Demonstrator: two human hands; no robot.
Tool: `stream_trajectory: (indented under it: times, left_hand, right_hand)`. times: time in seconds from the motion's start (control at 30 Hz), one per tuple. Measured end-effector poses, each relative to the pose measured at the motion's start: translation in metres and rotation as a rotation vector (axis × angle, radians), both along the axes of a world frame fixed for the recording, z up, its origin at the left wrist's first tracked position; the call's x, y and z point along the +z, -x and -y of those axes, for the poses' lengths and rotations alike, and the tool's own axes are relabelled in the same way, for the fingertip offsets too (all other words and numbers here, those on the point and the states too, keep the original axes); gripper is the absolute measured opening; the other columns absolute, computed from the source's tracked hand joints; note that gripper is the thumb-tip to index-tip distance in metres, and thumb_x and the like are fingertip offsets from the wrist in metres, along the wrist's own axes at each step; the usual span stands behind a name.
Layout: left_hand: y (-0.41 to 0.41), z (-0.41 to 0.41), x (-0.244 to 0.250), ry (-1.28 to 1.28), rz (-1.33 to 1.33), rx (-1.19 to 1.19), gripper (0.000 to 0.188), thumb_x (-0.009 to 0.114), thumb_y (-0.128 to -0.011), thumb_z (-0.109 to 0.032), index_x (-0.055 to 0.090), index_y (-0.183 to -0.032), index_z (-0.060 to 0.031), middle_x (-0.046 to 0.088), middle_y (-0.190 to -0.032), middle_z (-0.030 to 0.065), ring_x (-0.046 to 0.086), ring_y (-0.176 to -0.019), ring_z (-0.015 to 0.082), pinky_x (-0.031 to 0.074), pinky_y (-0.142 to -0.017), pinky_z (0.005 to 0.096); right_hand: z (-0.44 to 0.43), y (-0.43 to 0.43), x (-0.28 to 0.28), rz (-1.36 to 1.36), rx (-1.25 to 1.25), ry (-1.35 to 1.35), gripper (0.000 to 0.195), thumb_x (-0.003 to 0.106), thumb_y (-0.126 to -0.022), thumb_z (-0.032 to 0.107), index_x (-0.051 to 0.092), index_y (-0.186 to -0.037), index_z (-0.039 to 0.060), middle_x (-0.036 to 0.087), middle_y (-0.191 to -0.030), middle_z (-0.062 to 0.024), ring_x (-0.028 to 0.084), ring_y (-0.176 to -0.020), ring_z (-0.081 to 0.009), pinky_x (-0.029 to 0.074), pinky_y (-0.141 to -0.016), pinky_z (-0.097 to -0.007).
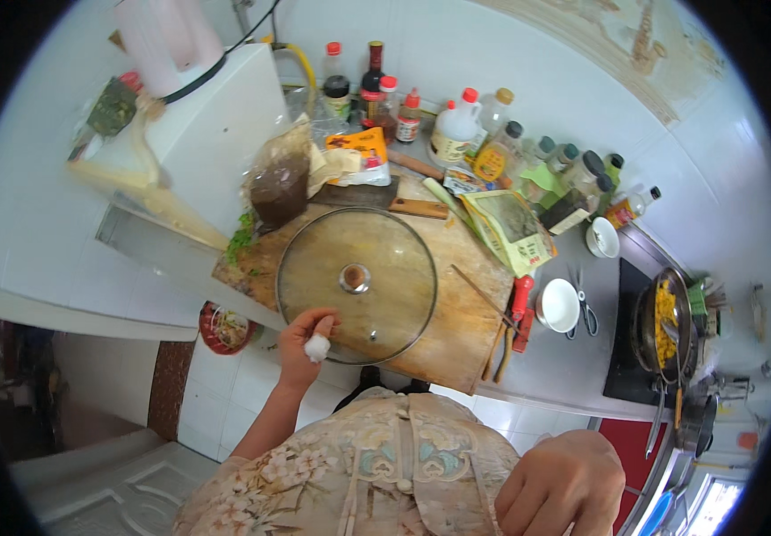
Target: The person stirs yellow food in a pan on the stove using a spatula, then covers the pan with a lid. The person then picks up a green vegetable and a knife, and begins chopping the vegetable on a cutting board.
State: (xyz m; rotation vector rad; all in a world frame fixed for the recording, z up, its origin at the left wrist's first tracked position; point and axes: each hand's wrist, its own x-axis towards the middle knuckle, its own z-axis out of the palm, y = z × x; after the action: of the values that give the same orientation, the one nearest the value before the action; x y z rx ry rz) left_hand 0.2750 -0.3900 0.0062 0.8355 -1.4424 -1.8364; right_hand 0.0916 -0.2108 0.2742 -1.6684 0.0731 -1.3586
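Note:
My left hand (299, 342) is curled around a small white wad (317, 348), perhaps crumpled tissue. It hovers at the near left rim of a round glass pan lid (385, 268); whether the fingers touch the rim is unclear. The lid has a knob in its middle and lies on a wooden cutting board (469, 348). Close to the camera at the lower right is my right hand (563, 482), its fingers bent downward and its palm hidden. Behind the lid a cleaver (419, 206) rests on the board, and a thin stick (482, 295) lies to the right.
Sauce bottles (373, 80) and jars line the wall. Scissors (583, 308) lie beside a white bowl (557, 305). A wok (667, 321) with yellow food sits on the cooktop at the right. A red waste bin (224, 328) stands at floor level, left.

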Motion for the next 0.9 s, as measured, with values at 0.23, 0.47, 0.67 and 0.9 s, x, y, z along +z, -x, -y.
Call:
stream_trajectory:
  times: [0.23, 0.47, 0.67, 0.9]
  left_hand:
    - [-0.011, -0.004, 0.003, -0.006, 0.009, 0.032, 0.019, 0.058, -0.093, -0.010, 0.064, -0.106, 0.0012, 0.066, -0.092, 0.0072, 0.061, -0.081, 0.0119, 0.049, -0.074, 0.0256]
    - [-0.060, -0.003, 0.008, -0.040, 0.135, 0.129, 0.020, 0.058, -0.093, -0.012, 0.064, -0.106, 0.0029, 0.067, -0.092, 0.0089, 0.062, -0.080, 0.0139, 0.051, -0.074, 0.0277]
    - [-0.080, 0.034, -0.005, -0.021, 0.110, 0.105, 0.019, 0.060, -0.093, -0.011, 0.065, -0.107, -0.0005, 0.067, -0.093, 0.0069, 0.063, -0.083, 0.0114, 0.051, -0.072, 0.0255]
    - [-0.109, 0.137, 0.001, 0.038, 0.076, 0.014, 0.021, 0.060, -0.093, -0.013, 0.064, -0.109, 0.0004, 0.067, -0.093, 0.0077, 0.063, -0.087, 0.0131, 0.050, -0.076, 0.0283]
  right_hand:
    - [0.018, 0.022, -0.063, -0.540, -0.817, -0.467, 0.018, 0.068, -0.084, 0.011, 0.067, -0.098, -0.0004, 0.062, -0.069, -0.0047, 0.056, -0.058, -0.0127, 0.042, -0.050, -0.0268]
    - [0.079, 0.011, -0.141, -0.698, -0.904, -0.908, 0.026, 0.065, -0.086, 0.021, 0.065, -0.107, 0.0052, 0.057, -0.068, -0.0076, 0.052, -0.058, -0.0152, 0.044, -0.057, -0.0313]
    - [0.171, -0.016, -0.148, -0.469, -0.895, -0.907, 0.032, 0.066, -0.087, 0.029, 0.064, -0.103, 0.0017, 0.055, -0.067, -0.0017, 0.050, -0.061, -0.0094, 0.042, -0.055, -0.0262]
    - [0.341, -0.005, -0.138, -0.753, -1.354, -0.919, 0.063, 0.058, -0.080, 0.063, 0.066, -0.073, 0.0005, 0.061, -0.060, -0.0100, 0.061, -0.055, -0.0204, 0.048, -0.056, -0.0334]
